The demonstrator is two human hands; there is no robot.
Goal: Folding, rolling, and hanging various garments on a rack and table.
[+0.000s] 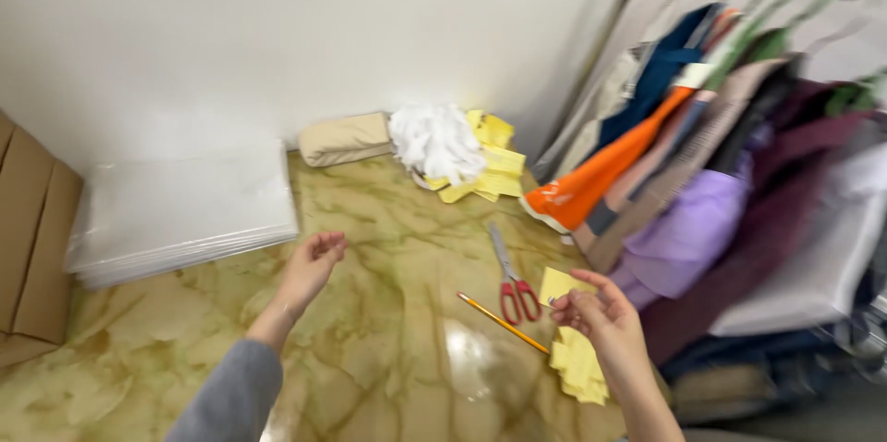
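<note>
Right hand (599,311) is up over the floor (388,313), fingers (591,283) curled and pinched on something small; frame too blurred to tell what, possibly a bit of the yellow paper behind it. Yellow paper pieces (577,363) are a loose, slightly fanned stack of pale yellow rectangular slips lying flat on the floor just below and beside that hand, long axis running roughly toward and away from the camera. Pencil (504,323) lies just left of the stack: thin, yellow-orange, long axis diagonal from upper left to lower right, which end is the tip I cannot tell. Scissors (513,276) with red handles lie next to it, handles nearer the camera, blades pointing away toward the wall. Left hand (312,266), grey sleeve, hovers over bare floor, fingers loosely curled, gripping nothing. Further back: more yellow paper scraps (494,165) with a white wad (436,142), a beige cushion (344,139), a stack of white sheets (180,211), clothes (702,156) on the right.
</note>
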